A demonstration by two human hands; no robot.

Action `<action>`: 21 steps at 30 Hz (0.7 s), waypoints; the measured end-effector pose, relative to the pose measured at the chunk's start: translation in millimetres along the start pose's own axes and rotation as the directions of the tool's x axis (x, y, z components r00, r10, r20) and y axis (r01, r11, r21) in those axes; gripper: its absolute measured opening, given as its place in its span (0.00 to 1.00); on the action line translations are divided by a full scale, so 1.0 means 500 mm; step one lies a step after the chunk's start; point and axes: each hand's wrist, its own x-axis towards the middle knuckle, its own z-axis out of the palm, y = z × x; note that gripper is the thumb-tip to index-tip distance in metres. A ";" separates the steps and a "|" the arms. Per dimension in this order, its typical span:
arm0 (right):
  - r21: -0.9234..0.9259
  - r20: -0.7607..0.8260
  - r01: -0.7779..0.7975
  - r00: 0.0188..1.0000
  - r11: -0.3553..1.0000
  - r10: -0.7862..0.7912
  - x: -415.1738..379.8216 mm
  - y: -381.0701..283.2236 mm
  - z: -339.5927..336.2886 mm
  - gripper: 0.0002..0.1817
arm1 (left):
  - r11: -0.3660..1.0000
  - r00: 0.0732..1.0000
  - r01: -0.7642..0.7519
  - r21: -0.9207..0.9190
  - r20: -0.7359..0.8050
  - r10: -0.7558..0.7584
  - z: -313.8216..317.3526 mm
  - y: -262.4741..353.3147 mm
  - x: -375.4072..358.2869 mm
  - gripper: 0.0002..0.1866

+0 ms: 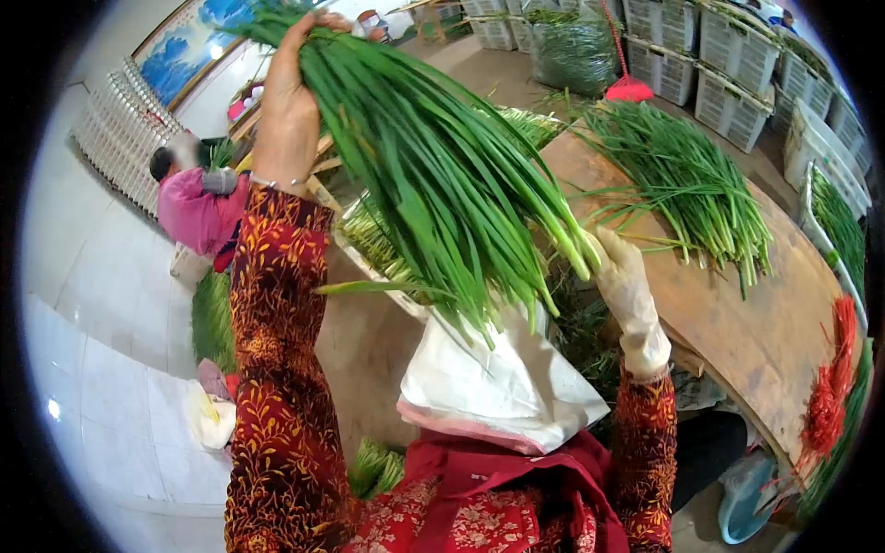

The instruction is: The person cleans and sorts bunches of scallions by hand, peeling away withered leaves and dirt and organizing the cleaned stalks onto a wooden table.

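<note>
My bare left hand is raised at the upper left, its fingers closed around the leafy end of a large bunch of garlic chives. The bunch slants down to the right, pale stem ends lowest, with some leaves hanging loose. At those stem ends is my right hand, in a pale rubber glove, its fingertips pinched on the outermost stems. A white cloth covers my lap below the bunch. To the right, a second pile of chives lies on a brown wooden board.
Red ties hang over the board's right edge, above a blue basin. White crates are stacked at the back, near a red broom. At left sits another person in pink. More chives lie on the floor.
</note>
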 end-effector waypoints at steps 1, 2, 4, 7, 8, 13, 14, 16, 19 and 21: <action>0.202 0.028 -0.168 0.986 0.965 0.166 -0.030 -0.012 0.010 0.12 | 0.998 0.995 -0.012 0.057 -0.097 0.018 0.016 -0.012 -0.009 0.05; 0.385 0.092 -0.329 0.943 0.862 0.319 -0.060 -0.021 0.021 0.14 | 0.940 0.938 -0.179 0.289 -0.238 0.252 0.061 -0.052 -0.032 0.05; 0.062 0.212 -0.456 0.875 0.888 0.434 -0.136 0.040 0.032 0.14 | 0.995 0.997 -0.030 0.099 -0.064 0.037 0.014 -0.059 -0.005 0.04; -0.173 0.218 -0.707 0.652 0.686 0.726 -0.264 0.115 0.038 0.18 | 0.984 0.958 -0.065 0.164 -0.265 0.107 0.004 -0.067 -0.002 0.09; -0.446 0.344 -0.692 0.452 0.567 0.823 -0.282 0.108 0.033 0.16 | 0.984 0.956 -0.065 0.167 -0.271 0.109 -0.001 -0.063 -0.002 0.09; -0.464 0.235 -0.531 0.699 0.710 0.676 -0.269 0.132 0.001 0.34 | 0.998 0.982 -0.069 -0.001 -0.179 0.067 -0.086 -0.021 0.046 0.04; -0.217 0.245 -0.537 0.779 0.815 0.578 -0.211 0.075 0.004 0.35 | 0.997 0.998 -0.024 -0.079 -0.061 0.019 -0.087 -0.017 0.057 0.03; 0.423 0.328 -0.493 0.865 0.760 0.379 -0.138 0.024 0.031 0.42 | 0.992 0.990 -0.054 -0.115 -0.136 0.039 -0.047 -0.030 0.055 0.03; 0.764 0.435 -0.491 0.871 0.418 0.229 -0.060 0.011 0.095 0.42 | 0.998 0.980 -0.031 -0.047 -0.199 0.021 -0.056 -0.026 0.066 0.04; 0.802 0.424 -0.497 0.864 0.330 0.271 -0.036 0.002 0.128 0.29 | 0.996 0.974 -0.078 -0.043 -0.217 0.067 -0.037 -0.026 0.057 0.04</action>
